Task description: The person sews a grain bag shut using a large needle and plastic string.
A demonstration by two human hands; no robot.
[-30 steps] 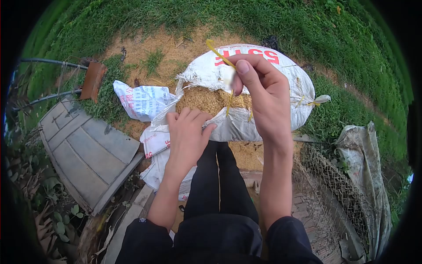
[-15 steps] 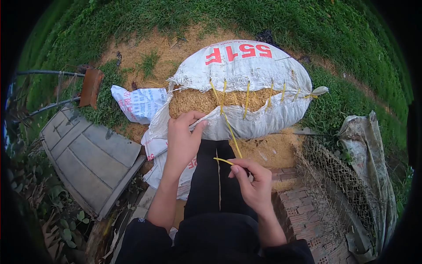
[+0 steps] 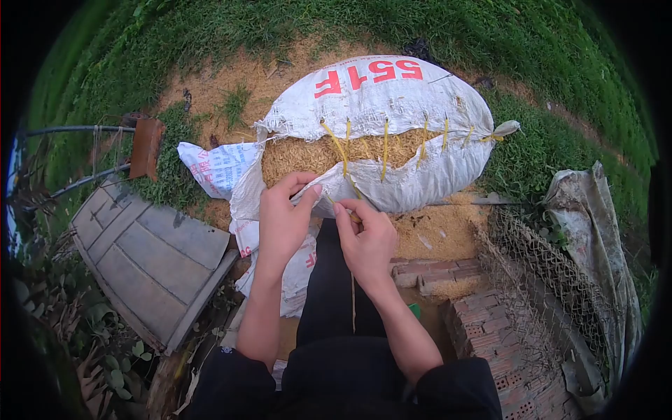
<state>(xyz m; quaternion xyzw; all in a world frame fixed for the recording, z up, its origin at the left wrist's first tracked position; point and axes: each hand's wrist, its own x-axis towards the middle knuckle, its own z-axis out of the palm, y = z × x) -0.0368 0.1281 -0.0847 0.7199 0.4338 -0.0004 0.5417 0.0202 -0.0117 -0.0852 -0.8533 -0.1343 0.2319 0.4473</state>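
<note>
A white woven sack [image 3: 448, 105] with red "551F" print lies on its side, its long opening showing golden rice husks or grain [image 3: 290, 159]. Yellow twine [image 3: 385, 147] laces across the right part of that opening. My left hand [image 3: 285, 217] pinches the near edge of the sack at the unlaced left part. Close beside it, my right hand [image 3: 369, 241] is closed on the twine, its fingertips at the near edge of the sack. A strand hangs below this hand. The exact tip of the twine is hidden by my fingers.
Another printed sack [image 3: 220, 168] lies to the left, near a grey panel [image 3: 157, 252] and a rusty metal plate [image 3: 147, 149]. Stacked bricks [image 3: 483, 336], wire netting [image 3: 539, 266] and a dirty tarp [image 3: 584, 217] stand at right. Grass [image 3: 336, 24] grows behind.
My right hand has moved up and left with the twine, from below the sack to its near edge beside my left hand. The left hand still pinches the edge.
</note>
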